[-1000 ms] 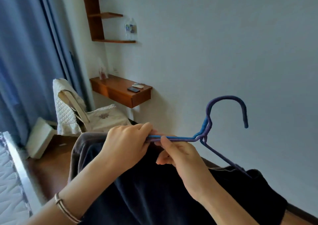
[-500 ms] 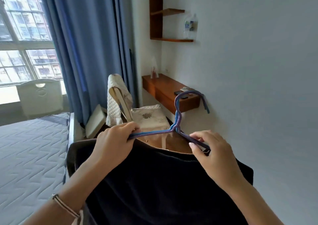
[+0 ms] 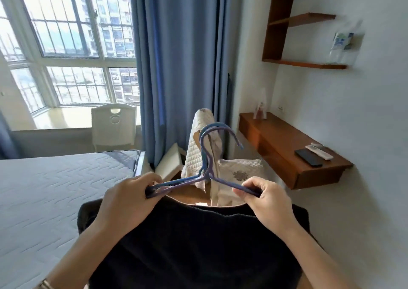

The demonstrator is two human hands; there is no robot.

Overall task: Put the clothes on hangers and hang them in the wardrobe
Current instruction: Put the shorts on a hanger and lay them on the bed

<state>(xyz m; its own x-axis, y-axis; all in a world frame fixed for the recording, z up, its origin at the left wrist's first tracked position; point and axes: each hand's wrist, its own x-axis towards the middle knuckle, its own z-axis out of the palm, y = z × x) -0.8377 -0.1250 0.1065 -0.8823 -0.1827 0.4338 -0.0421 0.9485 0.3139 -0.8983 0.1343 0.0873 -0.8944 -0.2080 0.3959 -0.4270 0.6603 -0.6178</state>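
Note:
Two blue wire hangers (image 3: 207, 156), nested together, stand upright in front of me with their hooks pointing right. My left hand (image 3: 130, 198) pinches the left shoulder ends. My right hand (image 3: 268, 198) pinches the right shoulder end. A dark navy garment (image 3: 198, 244) hangs below the hangers, its neckline just under them and both hands gripping its top edge with the hanger arms. No wardrobe is in view.
A bed with a grey quilted mattress (image 3: 55, 189) lies at the left. A chair with a white quilted cover (image 3: 205, 147) stands straight ahead. A wooden wall desk (image 3: 287, 147) with a phone and remote and wall shelves (image 3: 287, 23) are at the right. Blue curtains (image 3: 176, 56) hang beside the window.
My view has swung left from the wall toward the window and bed. My right hand slid out to the hanger's right end, and the hangers now stand upright over the garment's neckline.

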